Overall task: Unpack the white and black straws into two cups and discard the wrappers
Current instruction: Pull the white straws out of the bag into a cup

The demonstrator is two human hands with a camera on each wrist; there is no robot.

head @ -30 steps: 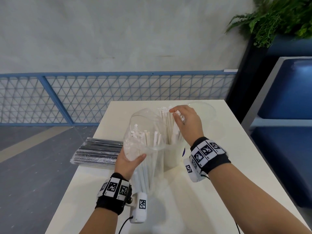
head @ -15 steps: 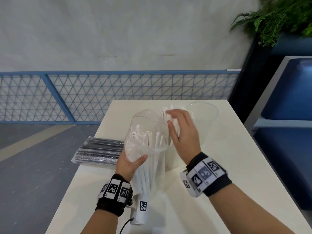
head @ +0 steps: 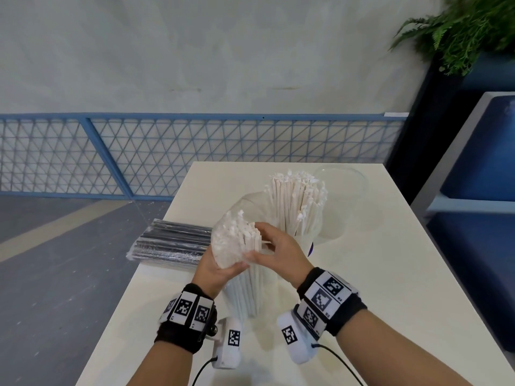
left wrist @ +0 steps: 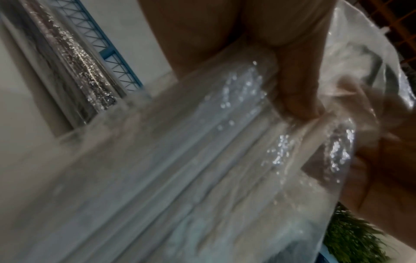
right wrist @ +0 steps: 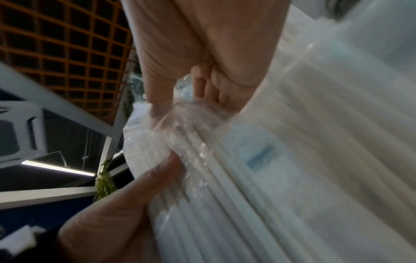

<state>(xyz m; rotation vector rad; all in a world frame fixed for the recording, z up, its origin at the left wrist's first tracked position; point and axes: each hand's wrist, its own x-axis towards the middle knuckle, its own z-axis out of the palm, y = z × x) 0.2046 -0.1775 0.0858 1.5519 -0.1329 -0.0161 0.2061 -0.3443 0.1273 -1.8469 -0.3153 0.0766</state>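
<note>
Head view: left hand (head: 216, 270) grips white-straw wrapper (head: 237, 240); right hand (head: 278, 253) pinches straws inside. Risk: bundle snags plastic, straws scatter over surface (head: 390, 274).

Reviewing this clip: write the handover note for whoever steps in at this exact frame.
Left hand: grips the clear bag of white straws from below.
Right hand: reaches into the bag's open top, fingers round a bunch of straws.
Done: many white straws already stand in the cup behind the bag.
Left: move the rest of the white straws over, open the pack of black straws lying at the table's left edge, fill the empty clear cup at the back, discard both wrappers.
</note>
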